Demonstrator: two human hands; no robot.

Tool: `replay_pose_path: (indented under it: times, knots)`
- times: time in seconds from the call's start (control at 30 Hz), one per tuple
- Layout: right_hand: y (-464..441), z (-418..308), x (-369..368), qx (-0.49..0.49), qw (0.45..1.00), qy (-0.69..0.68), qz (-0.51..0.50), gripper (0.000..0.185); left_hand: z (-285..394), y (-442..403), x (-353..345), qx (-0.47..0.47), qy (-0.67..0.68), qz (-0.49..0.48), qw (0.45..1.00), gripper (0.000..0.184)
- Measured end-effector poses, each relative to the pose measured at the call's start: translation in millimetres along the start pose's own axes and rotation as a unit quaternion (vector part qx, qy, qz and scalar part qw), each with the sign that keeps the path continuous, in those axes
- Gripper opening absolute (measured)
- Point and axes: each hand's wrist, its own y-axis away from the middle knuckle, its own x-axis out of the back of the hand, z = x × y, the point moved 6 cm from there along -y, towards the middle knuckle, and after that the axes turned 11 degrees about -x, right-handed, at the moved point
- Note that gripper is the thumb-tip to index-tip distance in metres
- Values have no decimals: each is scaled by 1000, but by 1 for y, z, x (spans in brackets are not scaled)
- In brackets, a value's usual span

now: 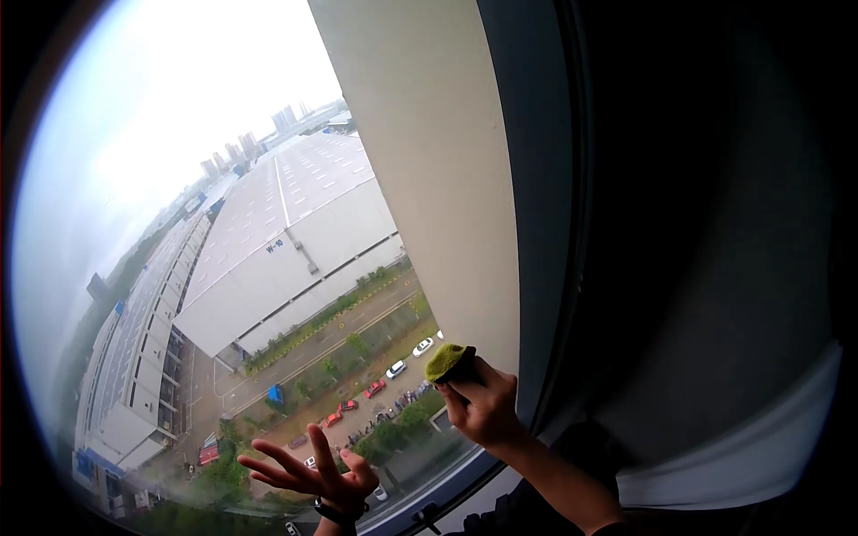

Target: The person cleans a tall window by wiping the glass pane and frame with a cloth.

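Observation:
My right hand (483,406) is closed around a sponge (446,361) with a fuzzy yellow-green face and a dark edge. It is raised in front of the window, near the beige wall strip. Whether the sponge touches the glass I cannot tell. To the lower left, my left hand (326,472) is open with its fingers spread, and nothing is in it. A dark band (340,512) circles that wrist.
A dark window frame (547,214) curves along the right of the opening, beside a beige wall strip (438,179). Low down is a dark window latch (426,515). White fabric (733,469) hangs at the right. Far below outside are large warehouses (295,223) and parked cars.

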Motion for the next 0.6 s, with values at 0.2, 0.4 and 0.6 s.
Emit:
replay_pose_path:
  times: [0.2,0.4,0.6]
  knots:
    - [60,79,5,-155,983,-23,92,11,5,-5,9,0,-7,10,1000,58]
    - [40,26,3,-124,989,-58,53,9,0,-6,20,6,-22,-1,1000,62]
    - [16,-2,8,-32,997,-50,43,11,-3,-15,34,-9,-2,15,1000,63]
